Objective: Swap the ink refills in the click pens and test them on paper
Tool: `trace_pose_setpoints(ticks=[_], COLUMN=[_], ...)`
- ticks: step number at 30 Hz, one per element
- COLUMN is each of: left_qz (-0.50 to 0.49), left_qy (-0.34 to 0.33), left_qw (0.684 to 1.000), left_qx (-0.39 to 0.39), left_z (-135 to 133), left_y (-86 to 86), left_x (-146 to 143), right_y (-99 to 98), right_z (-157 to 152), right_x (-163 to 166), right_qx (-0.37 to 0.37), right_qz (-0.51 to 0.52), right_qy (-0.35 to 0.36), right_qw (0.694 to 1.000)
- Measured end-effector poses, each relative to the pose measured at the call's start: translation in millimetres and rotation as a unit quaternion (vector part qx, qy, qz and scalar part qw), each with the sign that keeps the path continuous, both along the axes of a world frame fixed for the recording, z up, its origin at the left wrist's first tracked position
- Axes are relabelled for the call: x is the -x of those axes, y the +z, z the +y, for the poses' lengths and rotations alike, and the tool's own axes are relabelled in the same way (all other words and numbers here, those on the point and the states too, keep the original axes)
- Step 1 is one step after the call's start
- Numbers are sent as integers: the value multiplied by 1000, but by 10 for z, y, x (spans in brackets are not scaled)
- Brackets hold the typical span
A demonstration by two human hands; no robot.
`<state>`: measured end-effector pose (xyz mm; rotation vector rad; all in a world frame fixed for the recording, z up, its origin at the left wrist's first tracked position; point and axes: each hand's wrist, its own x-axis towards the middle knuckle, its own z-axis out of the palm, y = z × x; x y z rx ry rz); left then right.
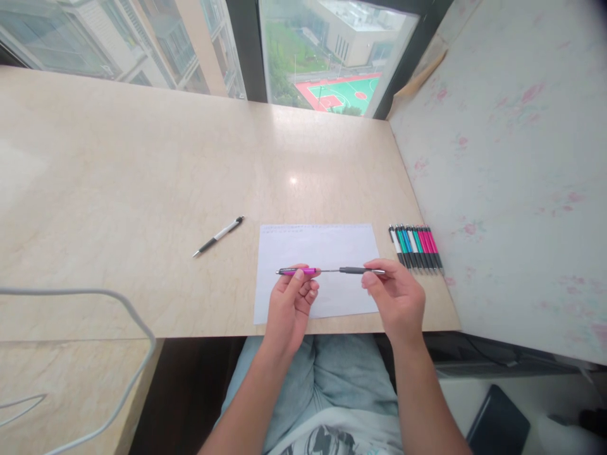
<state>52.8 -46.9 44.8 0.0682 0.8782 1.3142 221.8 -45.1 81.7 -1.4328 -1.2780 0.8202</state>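
Left grip [290, 303] pinched the pink pen barrel [310, 272]; right grip [401, 297] pinched the dark front section [351, 270]. Thin rod [331, 271] showed between the two grips, spanning barrel to section. White paper [327, 243] lay under both grips (small writing along its far edge). Left of the left grip and farther out, a white-and-black pen [220, 236] lay slanted on the worktop [142, 177]. Just right of the right grip and slightly beyond, a row of pens [415, 248] lay side by side.
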Motion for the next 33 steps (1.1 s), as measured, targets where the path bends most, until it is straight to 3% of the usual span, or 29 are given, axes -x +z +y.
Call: trace_pose_setpoints(ticks=[5,8,13,18,22,26,33], left_qz=[-34,-32,-15,-16,-8,0,2], left_qy=[20,33,44,41,42,37,35], left_qw=[999,999,999,999,999,999,999], left_qx=[5,3,-7,-9,-10,-9,-7], left_z=[34,50,52,37,30,26,32], left_y=[-34,-52,-63,-91,-93,-79,-96], left_x=[60,118,155,167,174,174,183], right_y=[-8,-174,-433,-518,-626,-739,-762], right_z=[118,179,293,410,479,483,497], right_x=[-37,-94,-166,-67,61,121,96], right_qx=[-61,-28,57,15,-8,25,9], right_qz=[22,16,-186,-325,-400,-422,-421], right_qy=[-42,-51,-63,-121,-119,-111,-83], right_qw=[997,998,979,938,909,900,903])
